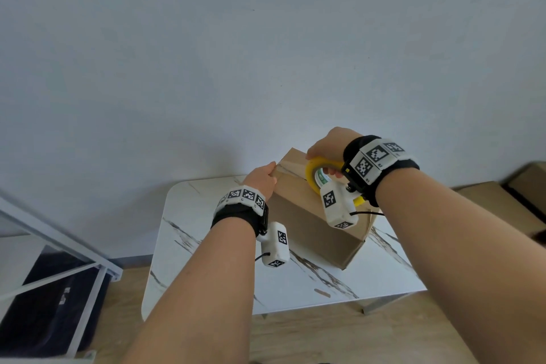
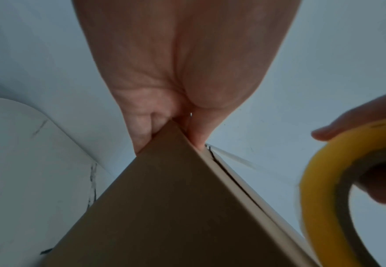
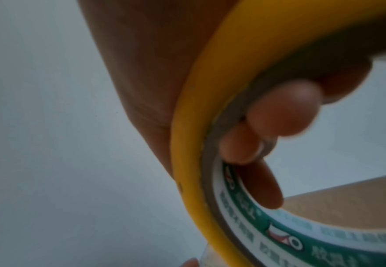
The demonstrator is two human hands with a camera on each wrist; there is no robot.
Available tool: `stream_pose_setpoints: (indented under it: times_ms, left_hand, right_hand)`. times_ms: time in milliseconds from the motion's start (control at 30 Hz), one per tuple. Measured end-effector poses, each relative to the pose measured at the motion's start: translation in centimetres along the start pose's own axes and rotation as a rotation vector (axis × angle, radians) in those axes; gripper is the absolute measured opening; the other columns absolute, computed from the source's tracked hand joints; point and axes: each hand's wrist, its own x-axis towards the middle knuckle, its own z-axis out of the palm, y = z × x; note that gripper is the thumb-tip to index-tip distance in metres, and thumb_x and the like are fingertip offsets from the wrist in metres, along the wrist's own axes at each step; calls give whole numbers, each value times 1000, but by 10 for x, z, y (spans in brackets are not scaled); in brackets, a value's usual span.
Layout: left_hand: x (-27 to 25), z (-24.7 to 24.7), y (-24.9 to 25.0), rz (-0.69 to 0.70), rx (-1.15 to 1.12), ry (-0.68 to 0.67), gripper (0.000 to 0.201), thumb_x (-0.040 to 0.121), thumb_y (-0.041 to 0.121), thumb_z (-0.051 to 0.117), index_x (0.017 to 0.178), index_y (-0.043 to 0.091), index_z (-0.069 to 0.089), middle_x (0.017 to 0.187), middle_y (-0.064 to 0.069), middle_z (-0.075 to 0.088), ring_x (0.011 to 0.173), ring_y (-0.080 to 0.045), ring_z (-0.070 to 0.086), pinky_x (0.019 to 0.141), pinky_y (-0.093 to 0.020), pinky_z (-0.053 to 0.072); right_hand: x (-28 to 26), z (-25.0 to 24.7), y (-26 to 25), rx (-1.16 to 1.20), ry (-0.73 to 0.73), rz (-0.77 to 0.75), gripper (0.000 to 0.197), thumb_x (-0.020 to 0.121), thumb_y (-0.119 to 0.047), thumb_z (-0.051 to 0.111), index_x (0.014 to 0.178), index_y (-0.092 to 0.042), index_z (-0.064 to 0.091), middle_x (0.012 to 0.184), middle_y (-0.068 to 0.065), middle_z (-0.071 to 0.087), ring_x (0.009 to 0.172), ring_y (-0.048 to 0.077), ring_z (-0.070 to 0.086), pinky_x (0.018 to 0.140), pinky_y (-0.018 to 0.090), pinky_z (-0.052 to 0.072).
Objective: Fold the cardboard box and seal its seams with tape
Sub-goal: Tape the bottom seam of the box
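Our left hand pinches the tape end against the far corner of the box on the table, while our right hand grips the tape roll. We judge the seam is mid-taping; next, draw the roll nearer, keeping the strip taut.

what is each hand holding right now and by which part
The left hand pinches the top corner of the cardboard box. The right hand grips the yellow tape roll, fingers hooked through its core.
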Motion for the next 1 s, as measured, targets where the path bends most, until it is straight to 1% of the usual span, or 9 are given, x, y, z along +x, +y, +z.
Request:
stream_pose_setpoints:
  times_ms: [133,267,433,567,667,700,867,933,1000]
  left_hand:
    - [-5,10,14,106,111,89,62,95,-1,33,150,26,25,158,4,21,143,-18,28,116,-29,25]
    - [-2,15,19,159,232,60,65,93,-3,33,151,23,21,160,10,9,146,-15,21,119,-30,19]
    - [7,19,23,128,294,1,55,100,8,26,153,18,13,162,5,1,148,-18,9,120,-38,17]
    - [7,29,29,44,343,29,51,103,20,21,153,22,8,161,9,-3,148,-19,6,118,-50,16]
    - [10,32,35,-5,361,12,54,102,18,20,153,26,3,160,13,-6,149,-18,6,119,-53,10]
    - [11,33,36,-21,372,5,56,102,16,21,153,27,2,160,14,-7,149,-18,5,118,-53,9]
    - [17,29,39,-76,404,-38,63,98,10,23,152,30,0,159,17,-8,149,-18,1,117,-57,4]
    - [18,30,44,-90,417,-59,66,96,8,22,152,31,-2,159,18,-9,149,-19,-1,116,-59,1]
    - [18,31,49,-107,435,-72,69,93,6,23,152,31,-4,159,18,-11,149,-20,-4,115,-61,-1]
  right_hand:
    - [-3,-1,3,-44,-5,8,30,87,-32,64,68,-10,55,71,7,59,57,21,54,55,24,45]
    - [-6,-6,12,99,-23,18,44,87,-45,62,75,-3,58,56,12,58,44,24,51,50,26,44]
    - [-7,-19,30,121,-45,-63,58,80,-64,61,84,-7,66,61,7,66,58,25,62,77,39,54]
    - [-12,-28,47,336,-85,-33,47,85,-51,65,88,-4,65,61,5,67,50,20,59,57,30,53]
    - [-17,-30,50,310,-31,-56,49,82,-51,66,97,-4,66,80,9,72,65,24,64,78,39,57]
    - [-20,-30,49,291,-15,-63,49,82,-50,66,98,-3,67,83,10,72,66,25,64,79,39,56]
    - [-27,-39,61,132,73,-51,29,85,-36,68,70,-16,53,68,4,58,53,16,56,45,19,45]
    - [-26,-43,67,142,112,-12,31,78,-35,75,71,-13,53,69,5,59,53,16,57,42,19,44]
    - [-27,-44,70,72,114,23,34,75,-39,76,72,-11,55,69,6,60,55,19,57,49,22,46]
